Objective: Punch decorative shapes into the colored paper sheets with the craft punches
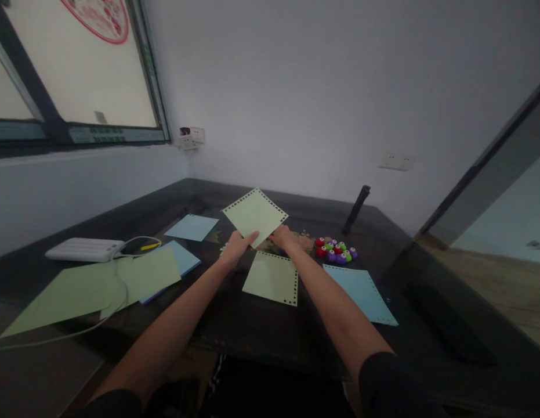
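I hold a pale green square sheet [254, 215] with punched holes along its edges, raised above the dark table [235, 325]. My left hand [237, 244] pinches its lower left edge. My right hand [282, 235] grips its lower right edge. Below my hands lies a second green punched sheet [272, 278] flat on the table. A blue punched sheet [361, 293] lies to its right. A cluster of small red, green and purple hole punches [336, 250] sits just right of my right hand.
Left on the table lie large green sheets [91, 287], two blue sheets [192, 227], and a white power bank [84, 249] with a cable. A black upright object [357, 209] stands at the back. Walls meet in the corner behind; a window is at upper left.
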The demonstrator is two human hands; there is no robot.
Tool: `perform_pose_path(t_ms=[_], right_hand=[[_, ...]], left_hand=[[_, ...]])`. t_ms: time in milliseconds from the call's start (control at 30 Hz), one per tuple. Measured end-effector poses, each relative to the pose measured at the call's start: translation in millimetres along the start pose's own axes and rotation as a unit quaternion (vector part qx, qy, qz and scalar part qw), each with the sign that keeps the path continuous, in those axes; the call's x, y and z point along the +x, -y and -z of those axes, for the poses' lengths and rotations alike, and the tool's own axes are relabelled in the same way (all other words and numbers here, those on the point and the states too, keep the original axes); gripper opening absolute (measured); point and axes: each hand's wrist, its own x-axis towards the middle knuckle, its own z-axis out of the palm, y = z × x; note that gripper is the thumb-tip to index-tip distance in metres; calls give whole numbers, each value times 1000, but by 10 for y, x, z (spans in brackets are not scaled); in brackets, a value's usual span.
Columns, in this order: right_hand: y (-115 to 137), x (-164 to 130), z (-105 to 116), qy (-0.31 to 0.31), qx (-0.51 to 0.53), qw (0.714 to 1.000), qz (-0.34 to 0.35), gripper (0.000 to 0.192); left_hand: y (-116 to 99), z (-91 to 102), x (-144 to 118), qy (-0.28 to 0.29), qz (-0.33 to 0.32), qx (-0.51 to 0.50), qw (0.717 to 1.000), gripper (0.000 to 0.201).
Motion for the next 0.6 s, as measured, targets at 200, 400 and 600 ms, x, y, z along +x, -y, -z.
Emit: perform_pose_path(t_ms=[200,400,600], right_hand=[[-54,-11,-87,-6,-19,1000,-21,24],[-104,35,-143,-14,-18,999,-28,28],[-54,53,-143,-34,13,999,-11,23]], left_hand=[[-25,0,13,-19,-5,7,1000,25],[-23,6,15,-20,-1,-1,1000,22],[-27,0,-6,-10,-10,2,1000,25]])
